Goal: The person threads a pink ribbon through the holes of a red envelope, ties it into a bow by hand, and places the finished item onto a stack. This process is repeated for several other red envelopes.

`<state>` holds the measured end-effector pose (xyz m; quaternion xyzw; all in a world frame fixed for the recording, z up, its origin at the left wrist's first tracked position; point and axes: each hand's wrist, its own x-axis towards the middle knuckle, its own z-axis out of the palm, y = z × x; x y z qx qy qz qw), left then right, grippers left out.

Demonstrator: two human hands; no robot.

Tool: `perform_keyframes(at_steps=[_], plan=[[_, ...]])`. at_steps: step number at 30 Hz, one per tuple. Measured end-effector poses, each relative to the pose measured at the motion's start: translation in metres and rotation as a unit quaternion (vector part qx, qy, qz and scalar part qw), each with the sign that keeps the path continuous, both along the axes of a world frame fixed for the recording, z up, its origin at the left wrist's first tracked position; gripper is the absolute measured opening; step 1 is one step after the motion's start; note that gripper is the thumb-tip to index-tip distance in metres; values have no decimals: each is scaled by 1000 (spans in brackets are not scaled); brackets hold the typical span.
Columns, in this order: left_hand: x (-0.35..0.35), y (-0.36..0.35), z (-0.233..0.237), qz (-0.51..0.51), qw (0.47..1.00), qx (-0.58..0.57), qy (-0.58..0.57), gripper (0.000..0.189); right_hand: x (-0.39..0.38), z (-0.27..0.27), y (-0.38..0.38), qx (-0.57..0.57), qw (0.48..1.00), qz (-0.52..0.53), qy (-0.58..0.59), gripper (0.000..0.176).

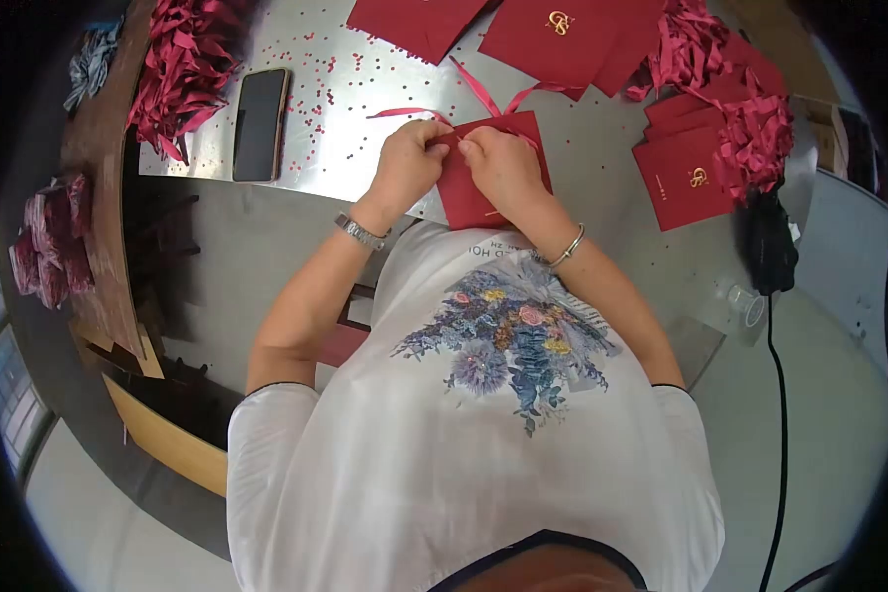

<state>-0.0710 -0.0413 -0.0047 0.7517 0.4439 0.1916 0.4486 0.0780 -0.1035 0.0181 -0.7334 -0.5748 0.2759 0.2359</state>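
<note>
Ribbon [479,89]: pinched between fingertips of left hand [405,168] and right hand [503,168] at red envelope [474,202] top edge. Keep tails even, pull snug, press envelope flat on counter [602,148].

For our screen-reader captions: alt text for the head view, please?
The left hand and right hand pinch the top edge of a dark red paper card, where a thin red ribbon trails off, over a shiny metal table. More red cards with gold emblems, red ribbon heaps and a black phone lie around.
</note>
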Motion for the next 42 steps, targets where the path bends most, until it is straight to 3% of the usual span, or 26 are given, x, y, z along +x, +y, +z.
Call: perform_keyframes(at_steps=[3,5,7,21,27,29,32,36,38,40,42], plan=[[0,0,-2,19,999,-36,-17,19,4,0,-4,0,999,-9,31,21],[1,3,6,36,986,-154,-59,18,4,1,-6,-5,999,-8,32,20],[1,7,9,28,985,-163,-42,18,2,9,-7,-14,999,9,-44,23],[-3,4,7,19,990,-137,-33,14,-1,11,1,-8,998,26,-60,20],[-3,-1,14,10,998,-62,-29,19,-4,29,14,-65,988,64,-122,21],[-3,-4,17,-10,997,59,-41,20,-8,40,19,-83,986,66,-129,20],[0,-2,27,-25,995,94,-26,19,-18,52,25,-139,953,143,-228,19],[0,-5,34,-45,992,115,11,14,-22,50,30,-145,959,124,-212,19],[0,-9,32,-47,990,134,20,13,-17,40,27,-148,984,31,-98,20],[0,-11,32,-29,986,167,-8,14,-4,19,24,-155,986,46,-34,21],[-2,-9,31,-47,984,170,23,18,-3,21,11,-35,997,40,-62,18]])
